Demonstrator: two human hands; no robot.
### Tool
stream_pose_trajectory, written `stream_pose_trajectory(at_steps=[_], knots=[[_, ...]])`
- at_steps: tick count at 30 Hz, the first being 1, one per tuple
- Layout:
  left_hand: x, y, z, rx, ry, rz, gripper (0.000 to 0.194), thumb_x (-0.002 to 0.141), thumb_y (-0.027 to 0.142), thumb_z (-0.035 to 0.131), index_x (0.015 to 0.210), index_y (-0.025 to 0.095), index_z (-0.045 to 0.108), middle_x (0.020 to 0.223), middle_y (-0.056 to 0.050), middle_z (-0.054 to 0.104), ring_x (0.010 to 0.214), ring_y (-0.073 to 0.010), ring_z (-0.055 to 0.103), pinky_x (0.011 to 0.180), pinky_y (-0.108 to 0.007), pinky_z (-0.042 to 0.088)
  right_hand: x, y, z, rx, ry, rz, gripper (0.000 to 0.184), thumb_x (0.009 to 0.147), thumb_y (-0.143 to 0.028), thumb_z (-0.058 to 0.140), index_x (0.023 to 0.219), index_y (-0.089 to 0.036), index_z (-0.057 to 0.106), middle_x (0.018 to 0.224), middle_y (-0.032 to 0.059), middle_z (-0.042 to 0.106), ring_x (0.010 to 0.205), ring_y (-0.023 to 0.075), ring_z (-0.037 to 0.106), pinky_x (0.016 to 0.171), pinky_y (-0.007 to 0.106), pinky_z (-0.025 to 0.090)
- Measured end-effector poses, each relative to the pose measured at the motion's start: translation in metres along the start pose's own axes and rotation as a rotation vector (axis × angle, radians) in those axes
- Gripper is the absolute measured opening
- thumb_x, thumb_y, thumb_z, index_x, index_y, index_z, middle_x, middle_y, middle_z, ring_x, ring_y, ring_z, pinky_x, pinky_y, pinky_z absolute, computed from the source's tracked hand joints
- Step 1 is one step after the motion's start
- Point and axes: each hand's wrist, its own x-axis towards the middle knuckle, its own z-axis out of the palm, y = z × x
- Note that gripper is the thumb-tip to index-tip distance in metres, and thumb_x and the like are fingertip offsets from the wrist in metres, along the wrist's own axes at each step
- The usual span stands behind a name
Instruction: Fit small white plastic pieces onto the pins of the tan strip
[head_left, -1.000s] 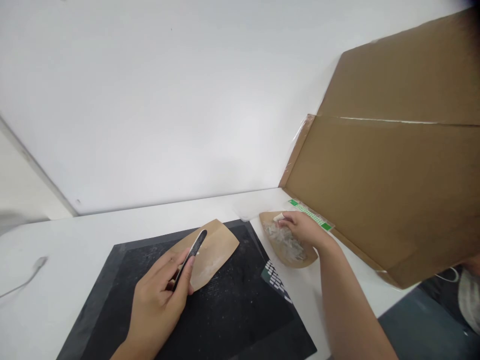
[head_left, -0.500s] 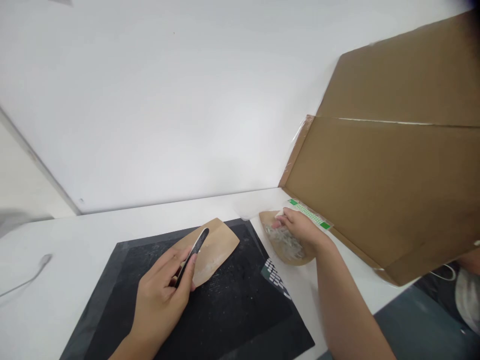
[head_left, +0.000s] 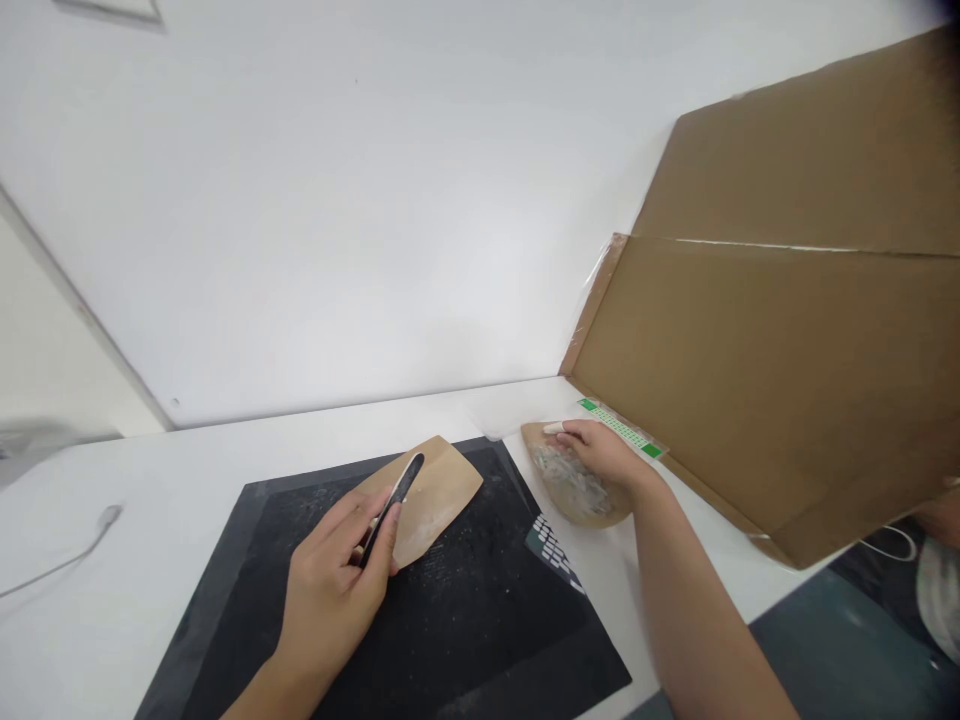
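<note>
My left hand (head_left: 337, 585) is closed round a slim black tool (head_left: 394, 492), whose tip rests on a tan, leaf-shaped piece (head_left: 442, 485) lying on a black mat (head_left: 465, 620). My right hand (head_left: 600, 452) lies on a second tan piece (head_left: 571, 490) to the right of the mat, fingers curled over whitish scraps on it. A fingertip of that hand wears a white wrap. Whether the right fingers grip anything is hidden.
A large brown cardboard box (head_left: 780, 330) stands at the right on the white table (head_left: 285, 430), with a green-and-white label strip (head_left: 622, 428) at its base. A grey cable (head_left: 67, 545) lies at the left. A white wall rises behind.
My right hand has shifted slightly across the second tan piece. My left hand and the tool have held their place on the first piece; the view drifted a little.
</note>
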Motion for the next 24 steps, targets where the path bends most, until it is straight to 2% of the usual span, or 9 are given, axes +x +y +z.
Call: stream_pose_trajectory(at_steps=[4, 7, 9, 13, 17, 21, 24], knots=[[-0.001, -0.001, 0.0, 0.001, 0.006, -0.005, 0.031, 0.1, 0.038, 0.059, 0.111, 0.017, 0.08, 0.094, -0.006, 0.074, 0.054, -0.0098, 0.065, 0.051, -0.019, 0.055, -0.002, 0.003, 0.006, 0.09, -0.014, -0.008, 0.034, 0.087, -0.019, 0.049, 0.109, -0.021, 0.076, 0.118, 0.0079, 0.079, 0.106, 0.0243, 0.072, 0.095, 0.036, 0.054], [0.0, 0.0, 0.0, -0.017, 0.002, -0.001, 0.03, 0.1, 0.037, 0.059, 0.108, 0.017, 0.08, 0.093, -0.006, 0.074, 0.055, -0.0096, 0.065, 0.051, -0.018, 0.055, 0.0, 0.006, 0.007, 0.123, -0.001, -0.006, 0.045, 0.077, -0.011, 0.049, 0.112, -0.02, 0.076, 0.119, 0.0087, 0.078, 0.109, 0.0233, 0.072, 0.099, 0.035, 0.054], [0.0, 0.001, 0.0, -0.017, -0.002, -0.003, 0.031, 0.1, 0.036, 0.059, 0.108, 0.017, 0.08, 0.094, -0.006, 0.074, 0.055, -0.0092, 0.066, 0.05, -0.017, 0.054, 0.001, 0.009, 0.006, 0.133, 0.013, -0.005, 0.045, 0.074, -0.01, 0.048, 0.108, -0.019, 0.076, 0.115, 0.0089, 0.079, 0.107, 0.0232, 0.073, 0.099, 0.035, 0.054], [0.001, 0.001, 0.0, 0.004, 0.006, 0.004, 0.031, 0.1, 0.037, 0.058, 0.107, 0.017, 0.08, 0.095, -0.007, 0.075, 0.06, -0.0116, 0.069, 0.051, -0.018, 0.055, 0.003, 0.012, 0.002, 0.147, 0.045, -0.016, 0.038, 0.078, -0.012, 0.043, 0.101, -0.019, 0.072, 0.115, 0.0076, 0.079, 0.101, 0.0226, 0.074, 0.099, 0.036, 0.054], [0.0, -0.001, 0.0, 0.021, 0.027, 0.025, 0.032, 0.1, 0.039, 0.059, 0.108, 0.017, 0.081, 0.098, -0.008, 0.076, 0.063, -0.0131, 0.07, 0.053, -0.02, 0.056, 0.001, 0.011, -0.002, 0.128, -0.007, -0.037, 0.035, 0.082, -0.015, 0.044, 0.105, -0.02, 0.07, 0.119, 0.0074, 0.078, 0.105, 0.0221, 0.073, 0.095, 0.034, 0.055], [-0.001, -0.004, 0.001, 0.013, 0.027, 0.024, 0.031, 0.1, 0.039, 0.059, 0.109, 0.018, 0.08, 0.096, -0.007, 0.075, 0.059, -0.0118, 0.068, 0.051, -0.02, 0.054, -0.008, 0.005, -0.005, 0.048, -0.127, -0.061, 0.033, 0.084, -0.026, 0.062, 0.115, -0.023, 0.07, 0.126, 0.0072, 0.074, 0.113, 0.0249, 0.07, 0.095, 0.033, 0.053], [-0.002, -0.005, 0.002, -0.014, 0.023, 0.018, 0.031, 0.1, 0.038, 0.06, 0.111, 0.017, 0.08, 0.096, -0.007, 0.074, 0.056, -0.0105, 0.065, 0.05, -0.02, 0.054, -0.012, 0.001, -0.005, -0.036, -0.175, -0.078, 0.04, 0.074, -0.036, 0.08, 0.112, -0.026, 0.073, 0.12, 0.0065, 0.075, 0.111, 0.0282, 0.068, 0.094, 0.034, 0.051]])
